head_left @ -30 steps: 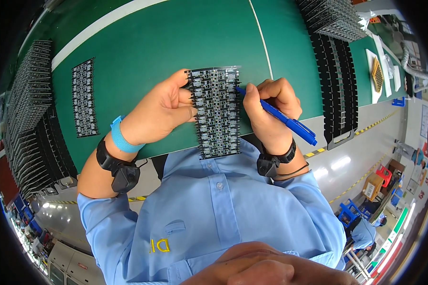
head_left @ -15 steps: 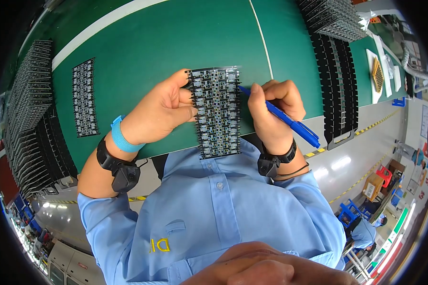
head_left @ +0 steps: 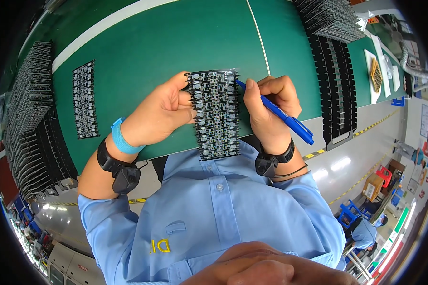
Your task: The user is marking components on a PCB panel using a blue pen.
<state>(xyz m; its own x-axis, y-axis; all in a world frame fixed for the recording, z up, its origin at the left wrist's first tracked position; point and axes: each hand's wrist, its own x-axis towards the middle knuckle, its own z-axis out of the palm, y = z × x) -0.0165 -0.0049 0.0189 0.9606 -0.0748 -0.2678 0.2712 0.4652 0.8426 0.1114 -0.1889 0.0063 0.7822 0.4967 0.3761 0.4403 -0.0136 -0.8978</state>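
Observation:
A black circuit board panel, covered with rows of small components, is held up in front of my shirt. My left hand grips its left edge, with the thumb on the face and part of the fingers hidden behind. In my right hand is a blue pen, pinched between thumb and fingers. The pen's tip points at the panel's upper right edge; whether it touches, I cannot tell. A second circuit board panel lies flat on the green table mat, left of my left hand.
Black racks densely filled with panels stand at the left edge. On the right are another filled rack and a black slotted rack. Beyond it, a tan perforated block sits on a white sheet. A co-worker is in the right background.
My right hand and the pen have shifted slightly left and up along the panel's right edge. The left hand keeps its grip, nearly still.

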